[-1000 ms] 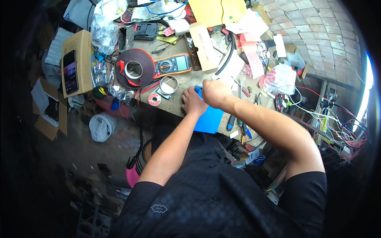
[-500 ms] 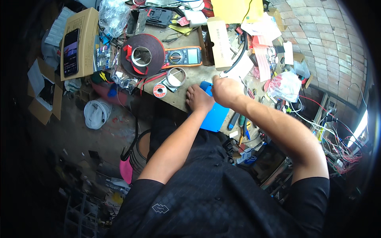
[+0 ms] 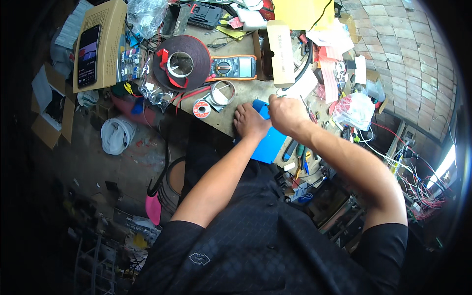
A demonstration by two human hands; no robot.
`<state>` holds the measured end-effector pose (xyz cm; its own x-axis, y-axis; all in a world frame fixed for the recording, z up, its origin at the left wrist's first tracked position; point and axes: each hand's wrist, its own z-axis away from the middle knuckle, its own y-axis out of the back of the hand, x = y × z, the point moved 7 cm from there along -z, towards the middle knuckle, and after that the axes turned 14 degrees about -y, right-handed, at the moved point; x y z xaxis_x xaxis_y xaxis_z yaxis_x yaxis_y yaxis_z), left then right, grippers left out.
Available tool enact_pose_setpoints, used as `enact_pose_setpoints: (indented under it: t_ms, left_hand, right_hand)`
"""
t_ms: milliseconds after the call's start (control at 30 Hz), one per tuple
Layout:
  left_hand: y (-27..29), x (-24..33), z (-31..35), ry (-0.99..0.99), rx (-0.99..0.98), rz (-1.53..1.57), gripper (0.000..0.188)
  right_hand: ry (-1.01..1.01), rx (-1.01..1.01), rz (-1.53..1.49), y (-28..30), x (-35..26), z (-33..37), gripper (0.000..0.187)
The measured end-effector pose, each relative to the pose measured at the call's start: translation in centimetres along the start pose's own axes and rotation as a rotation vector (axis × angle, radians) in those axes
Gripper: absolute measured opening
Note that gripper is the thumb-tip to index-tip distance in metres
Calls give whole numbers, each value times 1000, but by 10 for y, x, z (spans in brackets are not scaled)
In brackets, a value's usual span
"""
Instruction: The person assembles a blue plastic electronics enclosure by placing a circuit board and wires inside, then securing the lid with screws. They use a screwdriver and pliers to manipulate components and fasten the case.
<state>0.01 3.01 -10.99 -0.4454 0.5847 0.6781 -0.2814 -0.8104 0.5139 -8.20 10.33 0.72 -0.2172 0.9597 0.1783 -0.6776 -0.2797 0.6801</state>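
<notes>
A flat blue sheet or panel lies at the bench's front edge, tilted toward my body, its far part mostly hidden under my hands. My left hand rests over its left side, fingers spread and lying down on the bench beside it. Closed into a fist, my right hand is over the sheet's far right part. Whatever the right fist grips is hidden, though a small light-coloured bit shows just beyond its knuckles. To the left of my hands are a solder spool and a tape ring.
A multimeter, a big dark tape roll and a long open carton stand beyond my hands. Pliers and other hand tools lie right of the sheet. A phone leans on a box at left; loose wires hang at right.
The view has shifted slightly, so the bench appears a little farther right. My right fist has moved a little to the right; my left hand keeps its place on the sheet.
</notes>
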Motion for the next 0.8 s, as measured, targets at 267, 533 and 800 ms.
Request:
enact_pose_setpoints:
  t_ms: [267, 533, 800]
  left_hand:
    - [11, 9, 3, 44, -60, -13, 84]
    - [1, -1, 0, -24, -28, -33, 72]
    - [3, 2, -2, -36, -29, -30, 68]
  right_hand:
    - [7, 33, 19, 2, -1, -4, 24]
    - [-308, -34, -249, -8, 2, -11, 29]
    - [-48, -66, 34, 6, -10, 1, 28]
